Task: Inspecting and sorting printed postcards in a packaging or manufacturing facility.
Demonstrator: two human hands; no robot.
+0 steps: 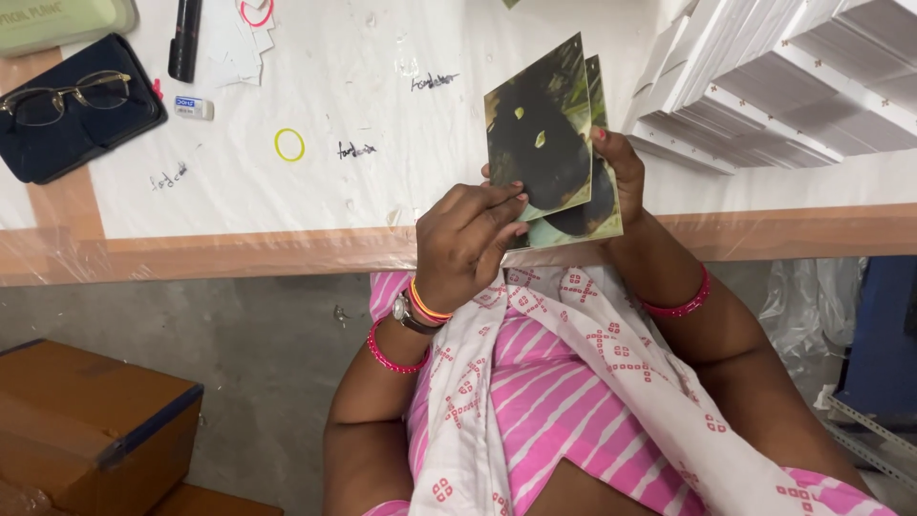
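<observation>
Holding two dark printed cards [540, 134] above the table edge [239, 250], we clamp our left hand [468, 234] on the front one. Our right hand [621, 167] grips them from behind, near stacked white cards [764, 76].

Both bare forearms rise bent at the elbow, the left hand [466, 239] curled with fingertips pinched forward, knuckles up, and the right hand [619, 170] raised higher just beside it, its fingers wrapped closed, thumb forward.

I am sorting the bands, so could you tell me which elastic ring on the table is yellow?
The yellow rubber band lying mid-table; the pink rubber band sits at the top edge.
</observation>
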